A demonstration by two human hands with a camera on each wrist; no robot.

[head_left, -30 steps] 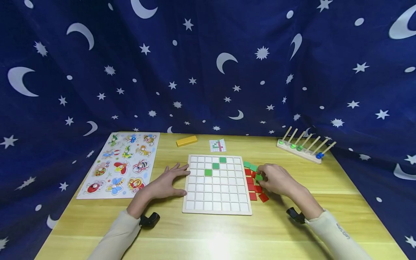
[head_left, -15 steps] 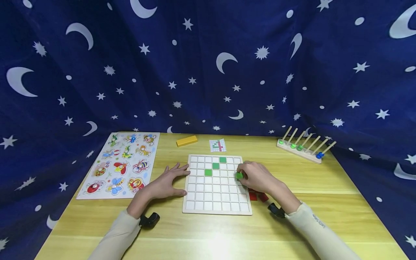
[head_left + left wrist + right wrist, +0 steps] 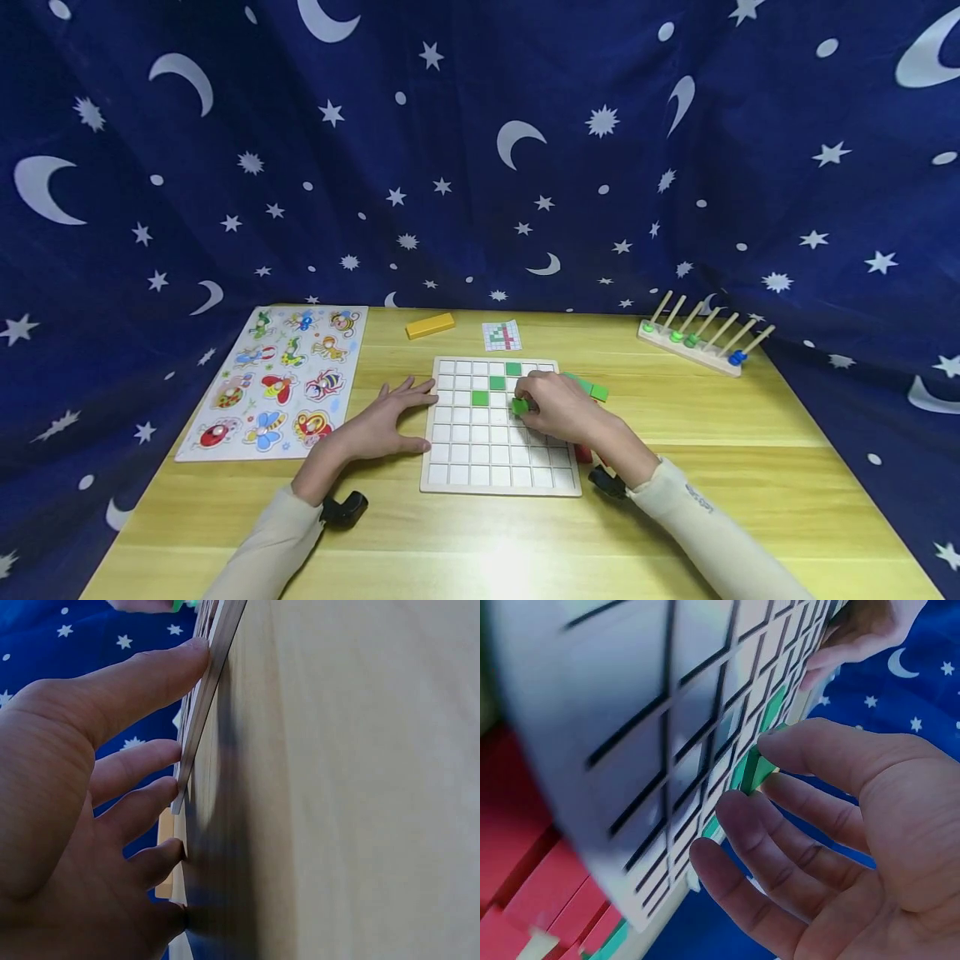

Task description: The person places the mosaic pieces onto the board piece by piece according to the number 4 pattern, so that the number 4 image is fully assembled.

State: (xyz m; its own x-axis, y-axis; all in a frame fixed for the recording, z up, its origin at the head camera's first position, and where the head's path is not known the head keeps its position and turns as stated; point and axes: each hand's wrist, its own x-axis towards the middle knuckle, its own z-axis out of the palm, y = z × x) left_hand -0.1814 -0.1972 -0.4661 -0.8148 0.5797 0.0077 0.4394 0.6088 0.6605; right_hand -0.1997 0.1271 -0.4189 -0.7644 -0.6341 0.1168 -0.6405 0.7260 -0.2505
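My right hand (image 3: 558,407) pinches a green square tile (image 3: 756,769) between thumb and fingers, over the white grid board (image 3: 480,457). In the head view that tile is right of the lowest of 3 green tiles (image 3: 480,398) that lie in a diagonal on the board. My left hand (image 3: 381,423) rests at the board's left edge with fingers spread; in the left wrist view its thumb (image 3: 154,679) touches the rim. Beside the board's right edge lie red tiles (image 3: 536,859) and green tiles (image 3: 598,392), partly hidden by my right hand and forearm.
Behind the board lie a small pattern card (image 3: 501,336) and a yellow block (image 3: 431,326). An insect puzzle board (image 3: 273,383) lies at the left. At the back right stands a wooden peg rack (image 3: 693,348) with green and blue beads. A blue star-and-moon curtain (image 3: 450,167) closes off the back.
My right hand has picked a green tile from the pile at the right and carried it left over the board. The left hand has stayed at the board's left edge.
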